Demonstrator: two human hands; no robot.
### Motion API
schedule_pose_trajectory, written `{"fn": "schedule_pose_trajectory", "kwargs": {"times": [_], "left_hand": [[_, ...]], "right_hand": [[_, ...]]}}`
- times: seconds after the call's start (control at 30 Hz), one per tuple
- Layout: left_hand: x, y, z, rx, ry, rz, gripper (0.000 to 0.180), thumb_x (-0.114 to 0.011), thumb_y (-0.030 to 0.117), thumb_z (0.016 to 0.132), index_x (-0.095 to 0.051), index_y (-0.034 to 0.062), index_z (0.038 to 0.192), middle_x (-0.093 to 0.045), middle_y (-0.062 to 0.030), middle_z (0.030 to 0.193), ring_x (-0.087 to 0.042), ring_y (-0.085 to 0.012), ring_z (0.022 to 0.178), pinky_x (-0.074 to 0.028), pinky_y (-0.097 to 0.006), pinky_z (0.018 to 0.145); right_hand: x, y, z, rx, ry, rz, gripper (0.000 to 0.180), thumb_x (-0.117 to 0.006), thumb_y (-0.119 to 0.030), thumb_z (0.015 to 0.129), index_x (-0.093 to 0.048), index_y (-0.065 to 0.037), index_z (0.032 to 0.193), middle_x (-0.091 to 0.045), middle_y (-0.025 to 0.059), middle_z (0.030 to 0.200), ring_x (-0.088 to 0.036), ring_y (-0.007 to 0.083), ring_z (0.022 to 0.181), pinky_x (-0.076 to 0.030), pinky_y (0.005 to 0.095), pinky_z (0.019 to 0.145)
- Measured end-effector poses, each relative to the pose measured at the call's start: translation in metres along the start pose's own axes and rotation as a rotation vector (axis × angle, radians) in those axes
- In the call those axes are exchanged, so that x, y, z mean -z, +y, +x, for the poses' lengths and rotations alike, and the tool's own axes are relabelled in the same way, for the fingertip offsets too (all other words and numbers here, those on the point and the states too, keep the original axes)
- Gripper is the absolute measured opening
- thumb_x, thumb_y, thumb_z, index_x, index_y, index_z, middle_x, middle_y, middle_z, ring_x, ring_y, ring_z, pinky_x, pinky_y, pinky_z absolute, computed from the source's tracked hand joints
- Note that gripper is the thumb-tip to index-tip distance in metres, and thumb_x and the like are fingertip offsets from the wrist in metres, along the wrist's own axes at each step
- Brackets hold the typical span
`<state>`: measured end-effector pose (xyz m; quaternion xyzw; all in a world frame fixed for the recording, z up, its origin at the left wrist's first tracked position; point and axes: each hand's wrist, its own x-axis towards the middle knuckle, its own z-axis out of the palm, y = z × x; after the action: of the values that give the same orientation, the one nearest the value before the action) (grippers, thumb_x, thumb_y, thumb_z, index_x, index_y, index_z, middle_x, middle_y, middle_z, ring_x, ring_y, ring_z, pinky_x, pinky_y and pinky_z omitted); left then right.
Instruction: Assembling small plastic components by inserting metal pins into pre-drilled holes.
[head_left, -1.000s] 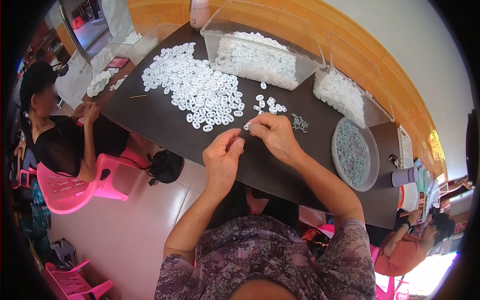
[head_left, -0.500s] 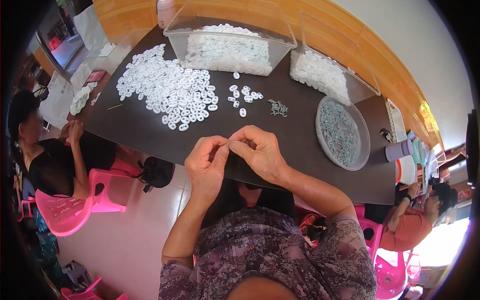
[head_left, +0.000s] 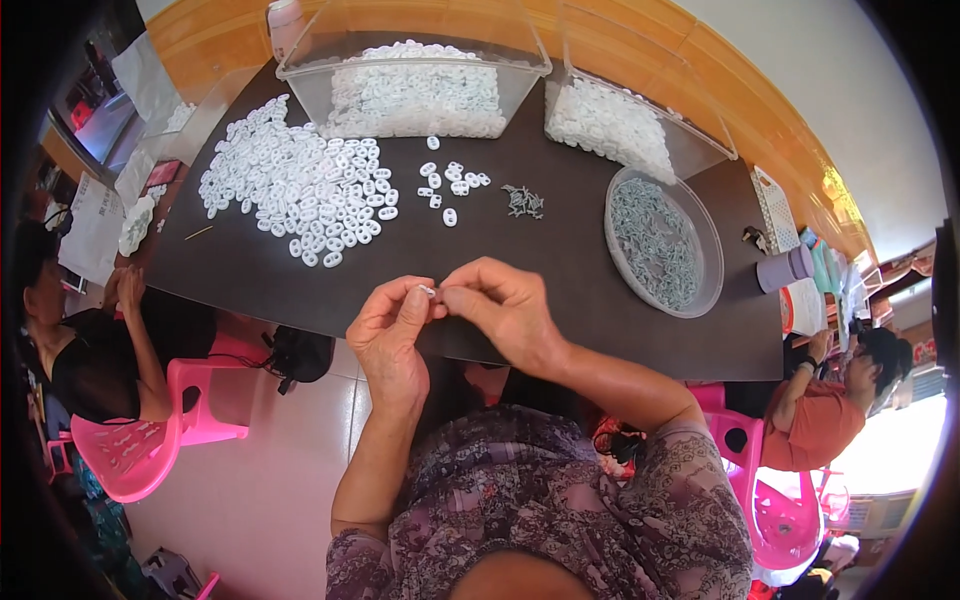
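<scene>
The left hand (head_left: 388, 335) pinches a small white oval piece (head_left: 429, 292) between thumb and fingers, apparently to steady it for the right hand (head_left: 508, 315), whose fingertips press together just beside it; whether they grip anything, I cannot tell. Beyond, loose white two-holed ovals (head_left: 459, 188) and a small grey heap (head_left: 522, 202) lie on the counter (head_left: 570, 275), seemingly for short reaches.

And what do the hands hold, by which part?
The left hand pinches a small white piece; which part, and whether the right hand holds anything, cannot be told.
</scene>
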<state>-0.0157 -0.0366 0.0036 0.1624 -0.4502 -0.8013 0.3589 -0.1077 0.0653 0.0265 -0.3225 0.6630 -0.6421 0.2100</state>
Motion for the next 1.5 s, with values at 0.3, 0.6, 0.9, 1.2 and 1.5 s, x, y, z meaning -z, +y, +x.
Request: {"fn": "schedule_pose_trajectory", "kwargs": {"times": [0.3,0.6,0.9,1.2,1.5], "left_hand": [[-0.002,-0.008,-0.003,0.000,-0.031,0.097,0.015,-0.061,0.009,0.088,-0.062,-0.0041,0.094,-0.063,-0.0082,0.081,-0.061,-0.0127,0.069,-0.051,-0.023,0.060],[0.003,-0.011,-0.003,-0.022,-0.039,0.096,0.015,-0.061,0.008,0.088,-0.062,-0.0044,0.095,-0.063,-0.0076,0.082,-0.061,-0.0126,0.072,-0.052,-0.023,0.060],[0.007,-0.011,-0.005,-0.006,-0.094,0.099,0.014,-0.060,0.006,0.089,-0.062,-0.0038,0.098,-0.061,-0.0059,0.088,-0.058,-0.0103,0.076,-0.049,-0.022,0.065],[0.008,-0.010,-0.006,0.015,-0.075,0.077,0.015,-0.061,0.008,0.087,-0.062,-0.0046,0.095,-0.063,-0.0075,0.082,-0.059,-0.0116,0.070,-0.050,-0.022,0.061],[0.011,-0.002,-0.003,0.104,-0.104,0.042,0.017,-0.061,0.007,0.087,-0.062,-0.0050,0.099,-0.063,-0.0076,0.081,-0.057,-0.0096,0.067,-0.048,-0.020,0.064]], "right_hand": [[0.091,0.040,0.049,0.477,0.263,-1.071,0.015,-0.063,0.000,0.074,-0.067,-0.008,0.086,-0.055,0.0077,0.070,-0.051,0.0265,0.070,-0.042,0.0368,0.063],[0.084,0.039,0.065,0.568,0.245,-1.175,0.018,-0.066,0.000,0.070,-0.069,-0.010,0.084,-0.054,0.0065,0.070,-0.051,0.0250,0.069,-0.042,0.0359,0.060],[0.078,0.039,0.065,0.576,0.162,-1.071,0.013,-0.071,-0.005,0.067,-0.067,-0.009,0.079,-0.055,0.0064,0.071,-0.052,0.0250,0.071,-0.043,0.0361,0.062],[0.070,0.038,0.075,0.701,-0.019,-1.251,0.012,-0.067,-0.003,0.069,-0.056,-0.006,0.071,-0.051,0.0076,0.073,-0.049,0.0264,0.072,-0.041,0.0379,0.064],[0.036,-0.008,0.034,0.368,-0.128,-0.729,0.010,-0.065,0.000,0.074,-0.059,-0.002,0.081,-0.056,0.0061,0.073,-0.054,0.0168,0.064,-0.044,0.0278,0.060]]}}
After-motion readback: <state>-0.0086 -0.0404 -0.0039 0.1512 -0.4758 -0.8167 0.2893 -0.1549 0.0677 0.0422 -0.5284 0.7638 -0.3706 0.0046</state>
